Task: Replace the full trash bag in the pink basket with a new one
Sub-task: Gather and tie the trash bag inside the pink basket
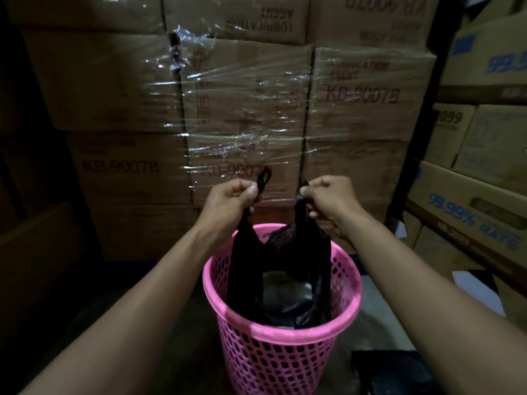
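Both handles up, bag in the basket

Left hand point(232, 199) and right hand point(332, 202) are each clenched on a handle of the black bag point(281, 292), whose body hangs inside the pink basket point(285, 323) on the floor, in front of stacked cardboard boxes point(245, 109). It looks like a lift-out or a tie-off, so the thing is to draw both handles up evenly, straight over the rim, so the thin plastic doesn't snag the lattice. Another dark bag point(399, 372) lies on the floor just beside the basket.
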A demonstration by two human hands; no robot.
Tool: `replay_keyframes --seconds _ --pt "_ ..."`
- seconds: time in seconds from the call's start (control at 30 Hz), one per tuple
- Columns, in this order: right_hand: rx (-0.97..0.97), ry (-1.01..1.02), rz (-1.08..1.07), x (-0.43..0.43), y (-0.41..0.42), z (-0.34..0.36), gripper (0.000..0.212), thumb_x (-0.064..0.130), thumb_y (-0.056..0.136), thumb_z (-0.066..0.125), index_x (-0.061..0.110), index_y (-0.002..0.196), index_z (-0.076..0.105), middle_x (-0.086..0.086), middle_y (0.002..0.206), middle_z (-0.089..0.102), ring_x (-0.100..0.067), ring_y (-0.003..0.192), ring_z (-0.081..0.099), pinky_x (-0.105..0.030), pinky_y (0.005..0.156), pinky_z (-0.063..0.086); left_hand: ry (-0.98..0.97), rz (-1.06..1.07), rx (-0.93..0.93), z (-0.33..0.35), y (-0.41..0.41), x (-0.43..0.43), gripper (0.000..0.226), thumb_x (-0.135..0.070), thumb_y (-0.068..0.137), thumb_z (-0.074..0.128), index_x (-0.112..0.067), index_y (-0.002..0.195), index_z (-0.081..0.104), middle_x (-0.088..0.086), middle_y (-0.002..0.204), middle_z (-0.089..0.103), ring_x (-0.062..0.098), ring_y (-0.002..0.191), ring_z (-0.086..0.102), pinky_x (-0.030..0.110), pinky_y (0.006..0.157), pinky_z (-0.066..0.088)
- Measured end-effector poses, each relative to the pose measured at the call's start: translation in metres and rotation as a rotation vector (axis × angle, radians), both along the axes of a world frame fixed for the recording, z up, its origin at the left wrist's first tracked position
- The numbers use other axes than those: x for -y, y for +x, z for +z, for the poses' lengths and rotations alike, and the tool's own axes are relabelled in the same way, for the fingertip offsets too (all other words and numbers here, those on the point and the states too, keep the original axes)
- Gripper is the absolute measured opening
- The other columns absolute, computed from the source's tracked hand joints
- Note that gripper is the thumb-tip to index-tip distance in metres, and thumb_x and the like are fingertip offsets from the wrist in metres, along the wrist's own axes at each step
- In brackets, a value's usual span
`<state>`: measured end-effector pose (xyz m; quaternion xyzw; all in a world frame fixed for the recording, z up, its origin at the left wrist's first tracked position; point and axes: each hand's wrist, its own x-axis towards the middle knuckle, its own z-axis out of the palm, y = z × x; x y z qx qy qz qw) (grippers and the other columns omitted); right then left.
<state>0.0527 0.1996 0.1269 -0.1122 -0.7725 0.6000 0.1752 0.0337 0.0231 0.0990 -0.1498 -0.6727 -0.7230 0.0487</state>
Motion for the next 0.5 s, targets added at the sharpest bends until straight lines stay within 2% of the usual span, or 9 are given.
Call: replay_keyframes --seconds 0.1,0.2,0.27,0.33,0.4,0.47,0.5 --pt "-0.026 0.022 -0.021 -0.011 0.000 0.002 0.025 0.003 0.084 0.066 0.017 0.068 0.054 -0.006 0.069 0.057 -0.012 0.052 0.049 -0.022 0.043 0.042 -0.086 -0.127 0.078 0.002 0.009 0.006 0.009 -0.003 0.090 0.062 -0.009 0.095 0.068 -0.004 0.065 0.062 0.005 0.049 0.049 0.016 0.046 0.042" --pt "-0.065 0.048 0.069 -0.012 0.006 0.011 0.013 0.002 0.081 0.072 0.012 0.076 0.065 -0.011 0.082 0.063 -0.018 0.069 0.056 -0.026 0.056 0.045 -0.169 -0.215 0.124 -0.003 0.014 0.004 0.032 -0.001 0.088 0.065 -0.009 0.118 0.061 0.006 0.076 0.064 0.008 0.052 0.051 0.021 0.051 0.045" --pt "-0.095 0.189 0.173 -0.002 0.010 0.016 0.010 0.004 0.078 0.075 0.006 0.087 0.072 -0.009 0.081 0.065 -0.016 0.072 0.057 -0.022 0.060 0.045 -0.200 -0.279 0.113 -0.008 0.018 -0.003 0.036 0.002 0.087 0.064 -0.012 0.121 0.061 0.003 0.073 0.065 0.007 0.052 0.053 0.021 0.052 0.045" --pt "-0.122 0.356 0.279 0.011 0.013 0.018 0.012 0.006 0.076 0.077 0.005 0.088 0.074 -0.007 0.077 0.066 -0.012 0.068 0.057 -0.019 0.059 0.044 -0.204 -0.298 0.119 -0.015 0.019 -0.013 0.034 0.005 0.086 0.064 -0.011 0.116 0.064 0.000 0.072 0.068 0.009 0.056 0.058 0.020 0.052 0.046" --pt "-0.137 0.452 0.350 0.018 0.014 0.018 0.007 0.010 0.074 0.079 0.010 0.080 0.076 -0.003 0.070 0.069 -0.008 0.061 0.058 -0.022 0.060 0.046 -0.209 -0.269 0.148 -0.021 0.017 -0.022 0.021 0.003 0.084 0.067 -0.006 0.103 0.068 0.010 0.077 0.068 0.016 0.062 0.059 0.022 0.053 0.047" --pt "-0.145 0.506 0.363 0.018 0.013 0.016 0.005 0.014 0.073 0.080 0.016 0.074 0.076 0.007 0.059 0.067 -0.002 0.052 0.057 -0.024 0.059 0.046 -0.191 -0.253 0.177 -0.024 0.016 -0.031 0.009 0.002 0.084 0.068 -0.006 0.084 0.070 0.012 0.073 0.065 0.012 0.053 0.055 0.019 0.048 0.045" --pt "-0.149 0.520 0.359 0.016 0.014 0.014 0.005 0.016 0.073 0.080 0.017 0.072 0.076 0.008 0.056 0.065 0.000 0.050 0.056 -0.025 0.059 0.047 -0.163 -0.256 0.195 -0.026 0.015 -0.034 0.013 0.003 0.084 0.068 -0.009 0.078 0.070 0.011 0.070 0.064 0.010 0.049 0.054 0.017 0.045 0.044"
